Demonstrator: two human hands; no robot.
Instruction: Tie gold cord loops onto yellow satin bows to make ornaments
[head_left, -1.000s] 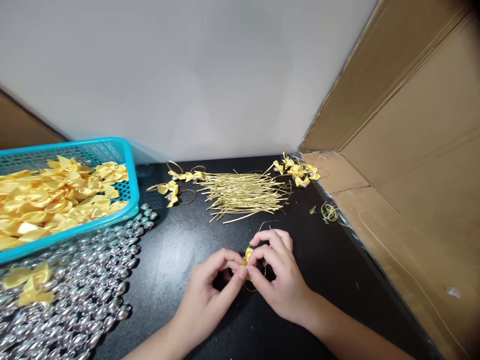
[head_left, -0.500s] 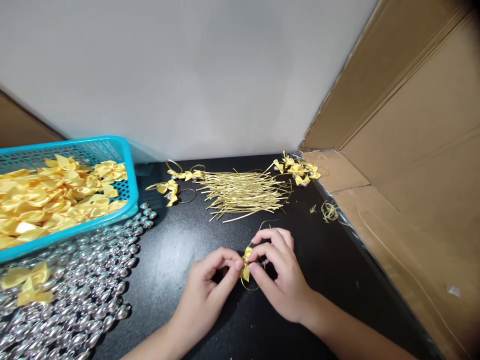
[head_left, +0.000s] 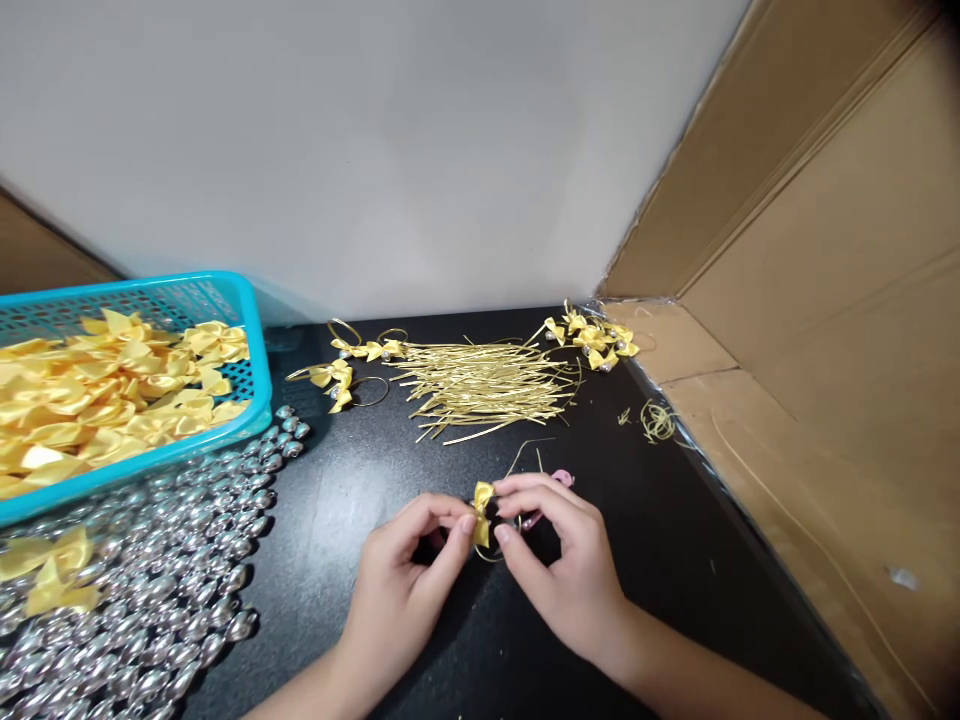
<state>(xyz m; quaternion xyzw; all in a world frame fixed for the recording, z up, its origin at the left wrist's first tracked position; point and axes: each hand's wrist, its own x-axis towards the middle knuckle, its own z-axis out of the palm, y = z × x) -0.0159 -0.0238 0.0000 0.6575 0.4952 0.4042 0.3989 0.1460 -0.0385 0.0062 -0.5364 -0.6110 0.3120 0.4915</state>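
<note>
A small yellow ribbon bow (head_left: 481, 510) with a thin gold wire loop is pinched between both hands low in the middle of the black table (head_left: 375, 470). My left hand (head_left: 405, 585) grips its left side with thumb and forefinger. My right hand (head_left: 562, 570) pinches the right side, fingers curled. A heap of gold wire ties (head_left: 487, 385) lies just beyond the hands.
A turquoise basket (head_left: 251, 350) full of yellow bows stands at the left. Silver beads (head_left: 172, 580) spread in front of it, with a loose bow (head_left: 52, 580) on them. Finished bows (head_left: 596, 340) lie at the far right, others (head_left: 341, 375) near the basket. Cardboard walls (head_left: 825, 350) close the right side.
Both hands have shifted slightly to the left and nearer, still pinching the bow. The bow now stands more upright and shows above the fingertips.
</note>
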